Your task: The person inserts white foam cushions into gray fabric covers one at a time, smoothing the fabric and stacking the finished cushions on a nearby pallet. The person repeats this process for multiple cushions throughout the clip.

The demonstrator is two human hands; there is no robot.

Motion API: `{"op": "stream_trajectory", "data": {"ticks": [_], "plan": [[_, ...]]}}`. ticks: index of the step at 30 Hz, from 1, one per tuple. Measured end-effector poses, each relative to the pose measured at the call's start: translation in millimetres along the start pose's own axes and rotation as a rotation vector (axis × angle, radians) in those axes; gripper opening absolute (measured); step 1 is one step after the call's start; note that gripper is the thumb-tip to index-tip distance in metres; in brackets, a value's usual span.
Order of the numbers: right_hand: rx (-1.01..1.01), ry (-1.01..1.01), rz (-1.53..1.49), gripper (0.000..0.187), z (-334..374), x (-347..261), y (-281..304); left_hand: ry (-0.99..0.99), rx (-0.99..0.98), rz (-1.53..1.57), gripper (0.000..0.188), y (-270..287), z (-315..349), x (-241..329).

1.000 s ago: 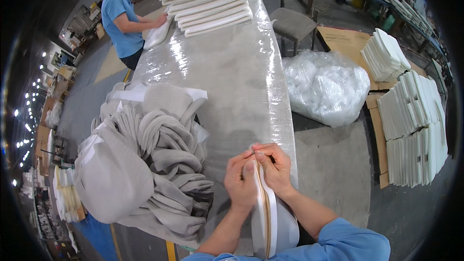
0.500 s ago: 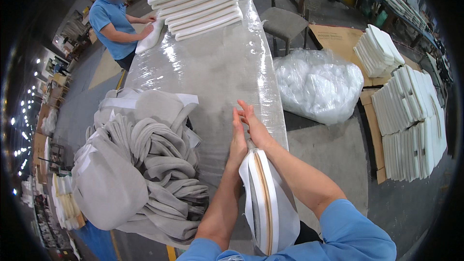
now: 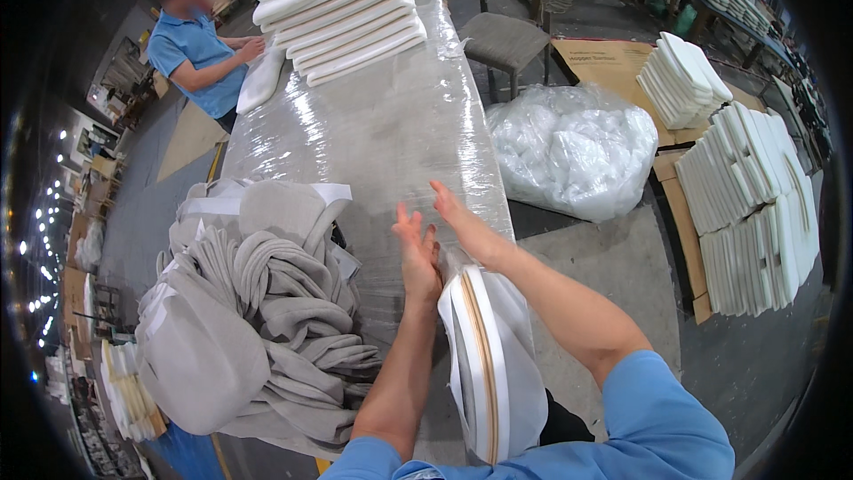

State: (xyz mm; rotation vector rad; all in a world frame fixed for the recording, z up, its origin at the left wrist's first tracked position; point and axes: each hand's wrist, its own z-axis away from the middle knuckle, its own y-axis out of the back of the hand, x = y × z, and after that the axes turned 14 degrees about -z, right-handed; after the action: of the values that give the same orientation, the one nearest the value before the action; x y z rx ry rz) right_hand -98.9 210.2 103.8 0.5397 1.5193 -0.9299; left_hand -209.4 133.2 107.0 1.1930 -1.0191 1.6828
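Observation:
A white cushion [image 3: 491, 347] with a tan stripe along its edge stands upright between my forearms, its near end close to my body. Grey fabric shows along its sides. My left hand [image 3: 416, 253] is at the left of the cushion's far end, fingers spread. My right hand [image 3: 464, 227] lies to the right of that end, its fingers stretched out forward. Neither hand grips anything; whether the palms touch the cushion I cannot tell. Left of my left arm, a heap of grey fabric covers [image 3: 293, 302] lies on the film-wrapped table [image 3: 373, 116].
White cushions are piled in a stack [image 3: 342, 22] at the table's far end. A person in blue [image 3: 200, 62] handles a white piece there. Right of the table are a clear plastic bag [image 3: 577, 151], a grey chair [image 3: 506, 40] and more stacked white cushions [image 3: 755, 213] on cardboard.
My hands have moved apart at the fingertips, the left one swinging left with its fingers spreading. The cushion's far end shows more now. The whole view has shifted slightly.

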Motion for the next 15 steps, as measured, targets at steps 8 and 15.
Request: {"op": "stream_trajectory", "data": {"ticks": [8,15], "plan": [[0.075,-0.063,0.579,0.086,16.6,-28.7,-35.3,-0.134,0.043,0.224,0.088,8.3,-7.9,-22.2],[0.135,-0.067,0.594,0.096,44.7,-29.8,9.6,0.041,0.164,0.192,0.071,-35.7,41.3,-13.1]]}}
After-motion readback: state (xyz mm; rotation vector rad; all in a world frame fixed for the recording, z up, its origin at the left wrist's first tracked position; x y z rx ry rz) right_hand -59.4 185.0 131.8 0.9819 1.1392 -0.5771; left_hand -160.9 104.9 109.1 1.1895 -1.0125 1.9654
